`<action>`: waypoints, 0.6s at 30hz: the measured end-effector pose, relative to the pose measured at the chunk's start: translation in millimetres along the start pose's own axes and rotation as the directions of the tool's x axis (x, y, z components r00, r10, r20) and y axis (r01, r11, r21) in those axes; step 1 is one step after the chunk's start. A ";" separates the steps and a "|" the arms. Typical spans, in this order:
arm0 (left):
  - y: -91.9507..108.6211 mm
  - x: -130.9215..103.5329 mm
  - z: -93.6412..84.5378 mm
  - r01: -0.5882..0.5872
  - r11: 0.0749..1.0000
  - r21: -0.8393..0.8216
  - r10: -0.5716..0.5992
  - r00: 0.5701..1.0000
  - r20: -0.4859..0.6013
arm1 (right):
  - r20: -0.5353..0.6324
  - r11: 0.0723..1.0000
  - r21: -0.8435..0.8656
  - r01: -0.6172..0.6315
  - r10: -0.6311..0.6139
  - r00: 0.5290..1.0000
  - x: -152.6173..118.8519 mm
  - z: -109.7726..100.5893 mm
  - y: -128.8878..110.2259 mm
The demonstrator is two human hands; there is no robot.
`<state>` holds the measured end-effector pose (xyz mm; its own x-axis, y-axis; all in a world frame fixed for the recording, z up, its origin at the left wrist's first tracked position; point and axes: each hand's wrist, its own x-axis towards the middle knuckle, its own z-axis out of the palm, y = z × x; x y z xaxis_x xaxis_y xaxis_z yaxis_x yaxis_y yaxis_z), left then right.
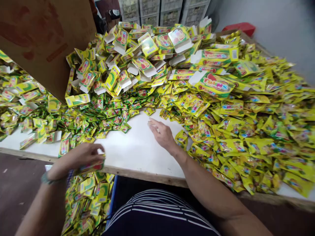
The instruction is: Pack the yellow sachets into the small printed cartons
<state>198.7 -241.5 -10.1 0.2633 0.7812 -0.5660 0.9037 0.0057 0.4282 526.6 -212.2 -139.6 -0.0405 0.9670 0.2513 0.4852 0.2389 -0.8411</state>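
My left hand (80,154) is closed around a small printed candy box (94,166), holding it over the table's front edge above a blue crate (112,196) of similar boxes. The fingers partly cover the box. Over the bare white tabletop (128,147), my right hand (161,132) has its fingers stretched forward, with nothing visible in it. Just ahead of those fingers lies a small yellow sachet (149,111). A green-and-yellow heap of small sachets (118,113) spreads to the left of that hand, and larger yellow packets (231,144) pile up to its right.
Open-ended empty-looking cartons (147,46) are heaped at the back of the table. A large brown cardboard box (44,42) stands at the left, with more small boxes (27,95) beside it. Stacked plastic crates (150,13) and a red object (240,29) are behind.
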 end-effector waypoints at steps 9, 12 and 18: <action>21.1 62.8 42.1 -0.074 0.950 0.304 0.236 0.808 -0.540 | -0.047 0.963 -0.257 0.083 -0.098 0.994 39.1 20.2 17.7; 44.8 113.7 72.1 -0.206 0.927 0.313 0.350 0.777 -0.523 | 0.072 0.918 -0.383 0.098 -0.076 0.995 57.4 27.6 21.7; 48.5 134.4 109.6 -0.484 0.862 0.152 0.494 0.735 -0.465 | 0.256 0.850 -0.495 0.179 -0.054 0.965 52.3 23.4 32.7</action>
<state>314.9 -204.7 -142.7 0.4830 0.8669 0.1233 0.7030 -0.4679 0.5356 520.0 -151.7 -165.1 -0.2886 0.9430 0.1656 0.8379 0.3325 -0.4330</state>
